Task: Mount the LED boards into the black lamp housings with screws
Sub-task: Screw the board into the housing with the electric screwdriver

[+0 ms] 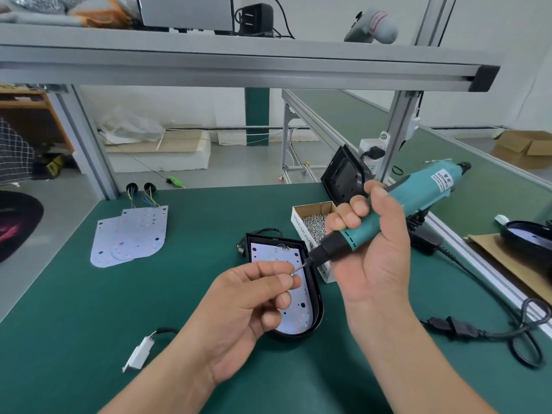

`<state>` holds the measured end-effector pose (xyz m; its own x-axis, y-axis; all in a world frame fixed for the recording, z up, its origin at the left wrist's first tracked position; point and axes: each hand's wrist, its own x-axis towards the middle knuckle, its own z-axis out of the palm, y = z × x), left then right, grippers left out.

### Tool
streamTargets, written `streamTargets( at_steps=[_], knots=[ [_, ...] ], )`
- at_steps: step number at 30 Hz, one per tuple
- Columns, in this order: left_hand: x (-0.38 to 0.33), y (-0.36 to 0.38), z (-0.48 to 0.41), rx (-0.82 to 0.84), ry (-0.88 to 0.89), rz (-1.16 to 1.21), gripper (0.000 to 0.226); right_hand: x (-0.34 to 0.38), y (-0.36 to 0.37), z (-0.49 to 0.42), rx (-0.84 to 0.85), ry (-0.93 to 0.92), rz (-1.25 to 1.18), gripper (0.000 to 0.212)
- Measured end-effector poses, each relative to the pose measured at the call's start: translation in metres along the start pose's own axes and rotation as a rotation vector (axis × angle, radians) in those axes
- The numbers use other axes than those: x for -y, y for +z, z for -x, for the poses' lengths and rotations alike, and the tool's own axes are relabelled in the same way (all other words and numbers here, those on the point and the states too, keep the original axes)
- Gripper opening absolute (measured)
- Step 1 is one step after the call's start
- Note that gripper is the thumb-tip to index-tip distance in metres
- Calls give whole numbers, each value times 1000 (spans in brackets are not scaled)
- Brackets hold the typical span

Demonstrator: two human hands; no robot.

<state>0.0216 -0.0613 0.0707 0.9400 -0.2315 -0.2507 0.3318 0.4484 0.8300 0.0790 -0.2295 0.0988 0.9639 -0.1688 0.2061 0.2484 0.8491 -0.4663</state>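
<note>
A black lamp housing (317,306) lies on the green table with a white LED board (298,312) seated inside it. Above it my left hand (254,303) pinches a small screw (292,274) between thumb and forefinger. The bit of a teal electric screwdriver (397,213) meets that screw. My right hand (370,252) grips the screwdriver's body, tilted down to the left. Two loose LED boards (131,237) with wires lie at the left of the table. Another black housing (343,177) leans upright behind the screw box.
An open cardboard box of screws (313,225) stands right of the housing. A white connector (139,352) on a cable lies at the front left. The screwdriver's black power cable (484,330) loops at the right. An aluminium shelf (239,64) spans overhead.
</note>
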Motion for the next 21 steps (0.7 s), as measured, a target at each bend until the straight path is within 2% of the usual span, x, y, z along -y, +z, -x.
streamTargets(
  at_steps=[21],
  knots=[
    [4,-2,-1,-10,24,-51,17,0,-6,0,31,-7,2,5]
  ],
)
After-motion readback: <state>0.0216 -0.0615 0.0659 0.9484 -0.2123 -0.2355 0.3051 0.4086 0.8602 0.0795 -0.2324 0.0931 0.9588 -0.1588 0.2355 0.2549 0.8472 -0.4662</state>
